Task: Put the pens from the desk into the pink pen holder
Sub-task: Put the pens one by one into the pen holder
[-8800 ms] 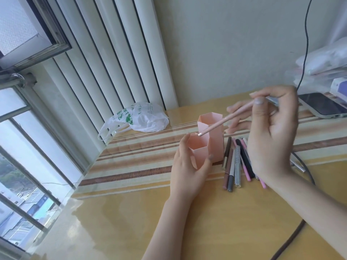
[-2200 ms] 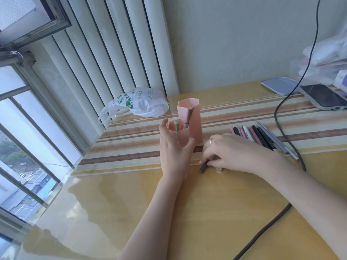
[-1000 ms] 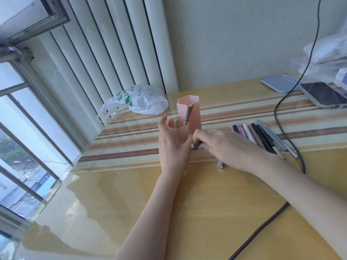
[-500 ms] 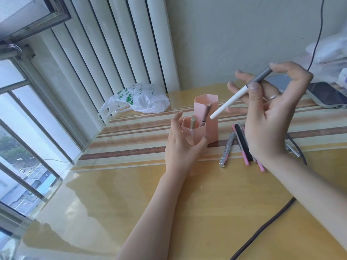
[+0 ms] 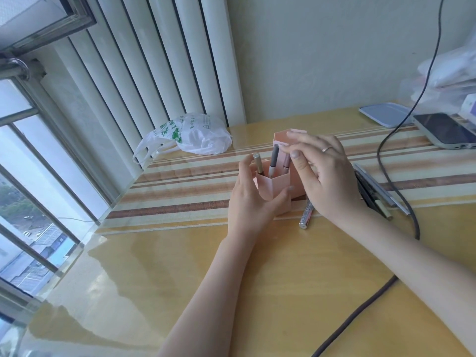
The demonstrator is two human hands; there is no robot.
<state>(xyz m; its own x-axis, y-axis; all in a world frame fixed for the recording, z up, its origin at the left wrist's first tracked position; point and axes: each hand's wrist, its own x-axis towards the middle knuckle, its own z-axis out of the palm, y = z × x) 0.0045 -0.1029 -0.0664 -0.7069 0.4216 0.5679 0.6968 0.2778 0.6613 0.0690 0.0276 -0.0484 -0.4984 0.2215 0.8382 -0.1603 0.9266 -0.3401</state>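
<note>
The pink pen holder stands mid-desk, a short compartment in front of a taller one. My left hand wraps around the short compartment. In it stand a gold-capped pen, a grey-and-white pen and a pink pen. My right hand hovers over the holder, fingertips spread just beside the grey pen's top, with nothing gripped. A glittery silver pen lies on the desk under that hand. Several more pens lie to the right, partly hidden by my wrist.
A dark cable hangs from above and loops across the desk past the pens. A phone and a blue tray sit at the back right. A white plastic bag lies back left near the window-side desk edge.
Half a second ago my right hand held the grey-and-white pen in the air. That pen now stands in the short compartment, and the hand has come down beside it.
</note>
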